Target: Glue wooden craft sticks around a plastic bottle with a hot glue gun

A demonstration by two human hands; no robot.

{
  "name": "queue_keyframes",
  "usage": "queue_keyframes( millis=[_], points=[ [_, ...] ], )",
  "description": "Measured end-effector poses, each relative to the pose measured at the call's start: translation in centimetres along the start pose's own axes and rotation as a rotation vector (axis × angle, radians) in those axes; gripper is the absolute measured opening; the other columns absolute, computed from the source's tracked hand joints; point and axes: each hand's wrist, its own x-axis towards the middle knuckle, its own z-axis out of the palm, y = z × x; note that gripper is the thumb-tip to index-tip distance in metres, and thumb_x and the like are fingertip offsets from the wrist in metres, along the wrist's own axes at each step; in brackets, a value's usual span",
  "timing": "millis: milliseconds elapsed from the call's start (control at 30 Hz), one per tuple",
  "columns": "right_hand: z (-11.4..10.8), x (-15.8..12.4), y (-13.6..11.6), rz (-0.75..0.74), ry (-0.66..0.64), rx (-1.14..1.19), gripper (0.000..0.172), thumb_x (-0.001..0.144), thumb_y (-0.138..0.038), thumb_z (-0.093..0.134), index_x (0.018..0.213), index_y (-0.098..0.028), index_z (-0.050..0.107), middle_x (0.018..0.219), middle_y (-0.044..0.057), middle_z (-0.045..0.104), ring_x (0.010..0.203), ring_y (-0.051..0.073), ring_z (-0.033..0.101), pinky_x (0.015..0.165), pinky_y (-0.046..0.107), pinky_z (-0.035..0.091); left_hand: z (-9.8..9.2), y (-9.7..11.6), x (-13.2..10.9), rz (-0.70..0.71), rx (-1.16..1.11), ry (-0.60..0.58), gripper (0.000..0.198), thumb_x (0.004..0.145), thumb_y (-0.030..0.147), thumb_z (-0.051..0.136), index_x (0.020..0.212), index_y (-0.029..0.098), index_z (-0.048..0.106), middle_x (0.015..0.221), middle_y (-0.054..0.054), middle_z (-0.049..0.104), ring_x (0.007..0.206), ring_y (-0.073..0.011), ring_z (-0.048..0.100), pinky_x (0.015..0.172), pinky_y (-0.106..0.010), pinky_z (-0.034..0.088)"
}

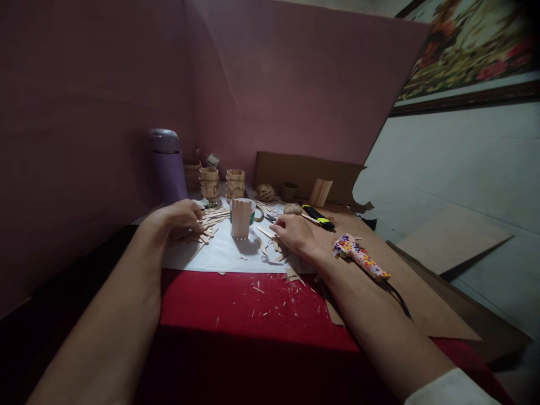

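A white cup with green print [253, 214] stands upright in the middle, with a row of flat wooden craft sticks [241, 219] covering its near side. At the left, my left hand [185, 216] reaches down with curled fingers over a loose pile of craft sticks [206, 232]; whether a stick is in its fingers is hidden. On the other side of the cup, my right hand [294, 233] has its thumb and fingers bent together, beside scissors [269, 217] and scattered wooden pieces [276, 246]. What those fingertips hold, if anything, is too small to tell.
Behind are stick-covered cups [235, 184], a purple bottle [169, 171], twine [265, 193] and a joined stick panel [321, 192]. A black-and-yellow cutter [318, 217] and flower-patterned glue gun [361, 257] with a cord lie on cardboard [405, 287] at right. Shavings dot the red cloth [236, 304].
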Motion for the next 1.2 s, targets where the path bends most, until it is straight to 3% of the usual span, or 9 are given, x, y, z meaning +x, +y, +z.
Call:
queue_keyframes(
  millis=[200, 367, 500, 600, 667, 833, 1033, 1200],
  points=[
    [0.1, 0.0, 0.0, 0.011, -0.009, 0.011, 0.020, 0.088, -0.031, 0.061, 0.086, -0.020, 0.077, 0.083, 0.008, 0.076, 0.068, 0.018, 0.061, 0.059, 0.028, 0.034, 1.1, 1.7, 0.1, 0.035, 0.125, 0.064, 0.017, 0.045, 0.017, 0.075, 0.043, 0.024, 0.059, 0.050, -0.001, 0.060, 0.055, -0.0198, 0.057, 0.051, -0.027, 0.039],
    [0.2, 0.0, 0.1, 0.010, -0.016, -0.020, 0.021, 0.088, -0.031, 0.059, 0.086, -0.021, 0.077, 0.085, 0.008, 0.076, 0.071, 0.019, 0.063, 0.060, 0.029, 0.033, 1.3, 1.7, 0.5, -0.013, 0.177, 0.101, 0.016, 0.048, 0.017, 0.072, 0.042, 0.024, 0.059, 0.051, -0.002, 0.061, 0.058, -0.0204, 0.059, 0.055, -0.027, 0.040],
    [0.5, 0.2, 0.4, 0.011, -0.017, -0.019, 0.023, 0.088, -0.033, 0.058, 0.085, -0.021, 0.077, 0.083, 0.008, 0.076, 0.071, 0.019, 0.063, 0.060, 0.028, 0.034, 1.0, 1.5, 0.5, 0.020, 0.214, 0.144, 0.004, 0.057, 0.023, 0.070, 0.060, 0.021, 0.070, 0.060, -0.003, 0.067, 0.062, -0.0186, 0.060, 0.056, -0.026, 0.039],
    [0.6, 0.3, 0.5, 0.010, -0.013, -0.015, 0.023, 0.088, -0.033, 0.059, 0.084, -0.020, 0.077, 0.083, 0.008, 0.076, 0.072, 0.019, 0.064, 0.061, 0.028, 0.034, 1.4, 1.8, 0.6, 0.117, 0.239, 0.199, 0.025, 0.069, 0.021, 0.061, 0.088, 0.018, 0.076, 0.080, -0.005, 0.073, 0.074, -0.0182, 0.063, 0.062, -0.025, 0.040],
    [0.5, 0.3, 0.5, 0.008, -0.005, -0.014, 0.022, 0.088, -0.033, 0.059, 0.084, -0.020, 0.077, 0.083, 0.008, 0.076, 0.072, 0.019, 0.064, 0.060, 0.029, 0.034, 2.0, 2.1, 0.7, 0.165, 0.264, 0.176, 0.032, 0.072, 0.018, 0.058, 0.098, 0.018, 0.076, 0.085, -0.005, 0.074, 0.078, -0.0183, 0.064, 0.065, -0.025, 0.041],
    [-0.1, 0.7, 0.6, 0.026, 0.040, 0.042, 0.022, 0.088, -0.034, 0.062, 0.083, -0.019, 0.077, 0.084, 0.008, 0.077, 0.076, 0.020, 0.066, 0.060, 0.029, 0.035, 3.5, 2.9, 1.0, 0.196, 0.392, 0.125, 0.025, 0.071, 0.013, 0.056, 0.085, 0.014, 0.077, 0.080, -0.013, 0.072, 0.080, -0.0240, 0.066, 0.068, -0.030, 0.042],
    [-0.7, 1.7, 1.8, 0.113, 0.162, 0.117, 0.021, 0.087, -0.033, 0.064, 0.081, -0.020, 0.078, 0.084, 0.007, 0.077, 0.082, 0.021, 0.068, 0.065, 0.028, 0.039, 4.2, 3.4, 1.1, 0.199, 0.518, 0.194, 0.031, 0.079, 0.012, 0.050, 0.097, 0.008, 0.076, 0.103, -0.025, 0.070, 0.103, -0.0328, 0.064, 0.081, -0.036, 0.046],
    [-0.7, 2.0, 2.5, 0.139, 0.193, 0.135, 0.021, 0.088, -0.033, 0.062, 0.080, -0.021, 0.078, 0.080, 0.006, 0.077, 0.075, 0.019, 0.067, 0.063, 0.027, 0.039, 4.3, 4.0, 0.8, 0.178, 0.547, 0.211, 0.031, 0.083, 0.011, 0.047, 0.097, 0.006, 0.075, 0.110, -0.027, 0.068, 0.106, -0.0342, 0.063, 0.084, -0.038, 0.047]
  ],
)
